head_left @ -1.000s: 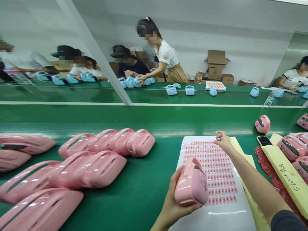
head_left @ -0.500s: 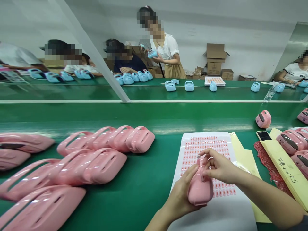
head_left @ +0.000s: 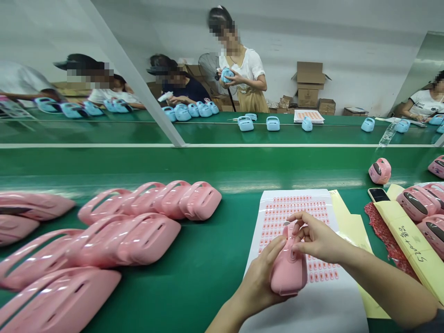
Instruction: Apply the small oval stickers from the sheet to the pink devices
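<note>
A glossy pink plastic casing [head_left: 286,277] with a handle is held upright, tilted a little, over a white sheet of stickers [head_left: 277,208]. My left hand [head_left: 262,277] wraps round its left side, thumb along the neck. My right hand [head_left: 314,238] is closed at the upper part, thumb and curled fingers touching the casing near a small oval mark. Whether a sticker is between those fingertips I cannot make out. Rows of small red-and-pink oval stickers cover the sheet below my hands.
Several pink casings [head_left: 152,240] lie in overlapping rows on the green table at left. To the right are yellow papers [head_left: 354,231], a phone [head_left: 378,194], red mesh-like material [head_left: 385,236] and more pink casings [head_left: 416,203]. Across the table, people handle blue casings [head_left: 245,123]; a bottle [head_left: 387,135] leans there.
My hands and the pink casing hold nearly the same pose. Across the table, the standing person has brought a blue casing closer to the body and turned it. The view has shifted slightly.
</note>
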`<control>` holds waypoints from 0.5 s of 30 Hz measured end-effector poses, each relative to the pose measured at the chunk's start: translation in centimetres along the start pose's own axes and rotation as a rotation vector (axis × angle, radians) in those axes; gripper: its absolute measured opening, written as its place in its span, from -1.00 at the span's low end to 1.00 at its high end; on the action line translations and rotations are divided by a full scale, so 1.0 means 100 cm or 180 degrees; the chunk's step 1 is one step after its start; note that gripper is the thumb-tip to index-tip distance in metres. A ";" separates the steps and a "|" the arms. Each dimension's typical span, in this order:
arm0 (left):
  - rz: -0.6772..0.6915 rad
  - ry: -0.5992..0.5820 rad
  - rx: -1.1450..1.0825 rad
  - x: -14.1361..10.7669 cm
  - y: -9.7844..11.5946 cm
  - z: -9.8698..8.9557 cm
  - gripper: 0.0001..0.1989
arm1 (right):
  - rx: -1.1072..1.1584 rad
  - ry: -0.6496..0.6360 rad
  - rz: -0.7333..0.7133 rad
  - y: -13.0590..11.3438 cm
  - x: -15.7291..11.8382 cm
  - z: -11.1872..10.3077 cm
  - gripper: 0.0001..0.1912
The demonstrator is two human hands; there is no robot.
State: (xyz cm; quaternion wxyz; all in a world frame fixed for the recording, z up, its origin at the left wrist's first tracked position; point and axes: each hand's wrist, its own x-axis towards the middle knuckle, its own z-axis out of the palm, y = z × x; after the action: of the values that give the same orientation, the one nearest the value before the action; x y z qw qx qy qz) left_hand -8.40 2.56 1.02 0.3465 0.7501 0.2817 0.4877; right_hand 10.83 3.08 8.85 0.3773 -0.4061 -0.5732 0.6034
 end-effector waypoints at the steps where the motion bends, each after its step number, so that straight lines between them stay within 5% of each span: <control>1: 0.0009 -0.0011 0.0012 -0.001 -0.001 0.000 0.00 | -0.0067 0.0017 -0.0009 0.000 -0.001 0.001 -0.53; 10: -0.0309 -0.0007 -0.0256 0.000 0.002 -0.001 -0.08 | -0.1145 0.0315 -0.0496 0.001 -0.004 0.004 -0.46; 15: 0.0085 -0.0014 0.0012 0.001 0.003 0.001 -0.01 | -0.1609 0.0447 -0.0862 0.004 -0.008 0.008 -0.46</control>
State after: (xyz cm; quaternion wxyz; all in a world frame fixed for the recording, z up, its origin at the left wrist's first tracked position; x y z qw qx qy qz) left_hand -8.22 2.42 1.24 0.3392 0.7556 0.2717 0.4901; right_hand 10.41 2.04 8.55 0.3801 -0.4478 -0.7268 0.3560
